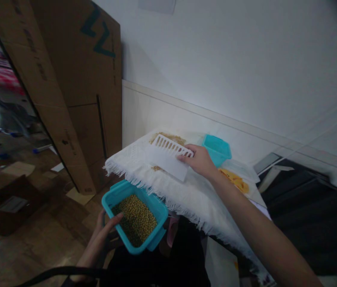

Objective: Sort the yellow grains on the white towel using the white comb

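Head view, looking down over a table corner draped in a white fringed cloth (186,195).

The left hand (104,229) gripped a teal tub (113,195), thumb hooked over its near rim and fingers hidden underneath. The tub was mostly full of tan beans (136,219). It was held roughly level with its mouth up, which kept the beans in. It sat just below and in front of the cloth's fringed edge, lower than the tabletop.

The right hand (200,161) reached forward over the cloth and closed on one end of a white scraper (170,161) with a slotted far edge. The scraper lay slanted on the cloth to the left of that hand. Gripping it by the end seemed to leave its long edge free against the cloth.

Loose beans (168,137) lay on the cloth just beyond the scraper, and a few more sat at its near edge. A second tub (217,148), also teal, stood just beyond the right hand. Yellow pieces (235,180) lay to that hand's right, near the wrist. Tall cardboard boxes (81,79) leaned well off to the left.
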A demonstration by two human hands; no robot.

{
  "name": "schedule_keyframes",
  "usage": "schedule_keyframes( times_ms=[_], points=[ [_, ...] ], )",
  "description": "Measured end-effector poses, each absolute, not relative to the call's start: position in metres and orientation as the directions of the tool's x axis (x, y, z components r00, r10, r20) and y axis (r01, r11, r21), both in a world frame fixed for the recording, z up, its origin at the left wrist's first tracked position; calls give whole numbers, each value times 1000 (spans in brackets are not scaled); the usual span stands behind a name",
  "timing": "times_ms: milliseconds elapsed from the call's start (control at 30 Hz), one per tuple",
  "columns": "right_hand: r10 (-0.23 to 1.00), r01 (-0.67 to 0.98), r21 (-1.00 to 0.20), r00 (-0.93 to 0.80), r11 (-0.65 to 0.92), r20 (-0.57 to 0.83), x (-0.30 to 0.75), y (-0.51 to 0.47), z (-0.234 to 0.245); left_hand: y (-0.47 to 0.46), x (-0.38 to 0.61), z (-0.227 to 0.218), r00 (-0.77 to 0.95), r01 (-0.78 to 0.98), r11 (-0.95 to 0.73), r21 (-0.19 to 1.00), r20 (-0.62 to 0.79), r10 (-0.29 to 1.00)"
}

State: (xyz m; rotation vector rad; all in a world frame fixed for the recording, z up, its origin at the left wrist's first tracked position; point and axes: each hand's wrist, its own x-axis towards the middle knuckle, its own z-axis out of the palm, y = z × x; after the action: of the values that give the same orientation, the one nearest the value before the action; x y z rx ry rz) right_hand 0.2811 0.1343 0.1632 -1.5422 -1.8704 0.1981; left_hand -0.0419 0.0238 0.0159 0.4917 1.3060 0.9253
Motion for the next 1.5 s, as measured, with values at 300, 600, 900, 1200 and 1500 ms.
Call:
schedule_keyframes(
  times_ms=[300, 600, 900, 1200, 1500],
  points=[
    [984, 451, -892, 144, 29, 105, 253, 143, 111, 22, -41, 16, 2, -307, 573, 760, -601, 799],
    [949, 329, -939, 316, -99, 11, 305, 129, 103, 20, -38, 17, 13, -303, 562, 770, -586, 810],
    [934, 392, -912, 355, -118, 32, 346, 104, 104, 19, -32, 13, -2, -279, 563, 778, -587, 809],
    [934, 263, -965, 348, -10, 85, 344, 75, 101, 13, -20, 12, 27, -268, 561, 783, -576, 817],
    [799, 358, -915, 487, 186, 352, 367, 100, 109, 8, -12, 14, 23, -246, 557, 793, -570, 821]
  ],
)
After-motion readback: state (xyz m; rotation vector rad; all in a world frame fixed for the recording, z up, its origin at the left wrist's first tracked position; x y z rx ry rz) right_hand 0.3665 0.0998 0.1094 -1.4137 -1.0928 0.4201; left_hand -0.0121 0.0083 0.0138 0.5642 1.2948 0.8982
